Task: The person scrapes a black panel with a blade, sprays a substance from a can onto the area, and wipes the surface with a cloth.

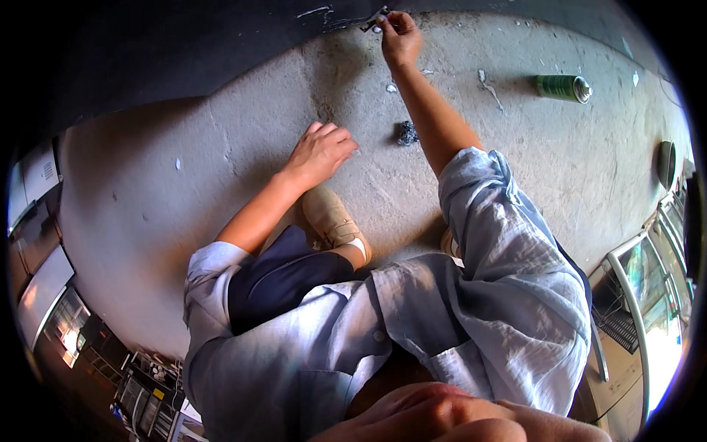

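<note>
My right hand (402,40) stretches far forward and pinches a small dark scraper-like tool (369,25) between thumb and fingers. The tool is at the lower edge of a large dark panel (165,50), beside whitish scuff marks (345,23) on its surface. My left hand (323,149) hangs above the concrete floor (254,121), just past my tan shoe (331,215). Its fingers are loosely bent, and no object shows in them. A ball of metal scouring wool (407,133) lies on the floor near my right forearm.
On the right, a green spray can (560,88) rests on its side. Whitish scraps (486,85) are scattered over the concrete. Far right are glass-fronted frames (635,287) and cardboard (613,364). White box-shaped units (47,284) and cluttered shelving (143,398) stand along the left.
</note>
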A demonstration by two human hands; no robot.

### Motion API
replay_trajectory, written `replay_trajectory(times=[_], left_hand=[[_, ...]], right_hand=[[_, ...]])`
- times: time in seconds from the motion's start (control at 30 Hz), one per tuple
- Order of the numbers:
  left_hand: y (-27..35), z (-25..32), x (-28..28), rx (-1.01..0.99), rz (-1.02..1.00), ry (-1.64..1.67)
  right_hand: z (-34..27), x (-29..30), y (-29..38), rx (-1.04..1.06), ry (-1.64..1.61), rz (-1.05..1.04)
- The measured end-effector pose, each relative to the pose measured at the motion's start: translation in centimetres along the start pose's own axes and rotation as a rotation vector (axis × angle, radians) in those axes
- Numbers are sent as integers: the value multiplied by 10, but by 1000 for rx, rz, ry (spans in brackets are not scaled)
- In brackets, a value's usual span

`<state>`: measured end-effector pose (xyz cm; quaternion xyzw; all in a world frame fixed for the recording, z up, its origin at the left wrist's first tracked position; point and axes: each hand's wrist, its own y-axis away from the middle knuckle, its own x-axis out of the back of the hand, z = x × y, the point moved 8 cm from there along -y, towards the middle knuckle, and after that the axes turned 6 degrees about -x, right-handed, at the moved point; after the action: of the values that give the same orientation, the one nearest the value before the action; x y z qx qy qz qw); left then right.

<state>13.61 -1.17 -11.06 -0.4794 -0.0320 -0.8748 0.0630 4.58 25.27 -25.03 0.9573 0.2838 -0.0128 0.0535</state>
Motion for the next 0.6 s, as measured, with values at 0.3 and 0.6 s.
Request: replay_trajectory(times=[0.3,0.6], left_hand=[[6,-1,-1,23,-5,-1],[7,-1,-1,45,-31,-50]], right_hand=[[-30,-57,53,-7,124,-14],[-39,-83,72,-28,-96,-50]])
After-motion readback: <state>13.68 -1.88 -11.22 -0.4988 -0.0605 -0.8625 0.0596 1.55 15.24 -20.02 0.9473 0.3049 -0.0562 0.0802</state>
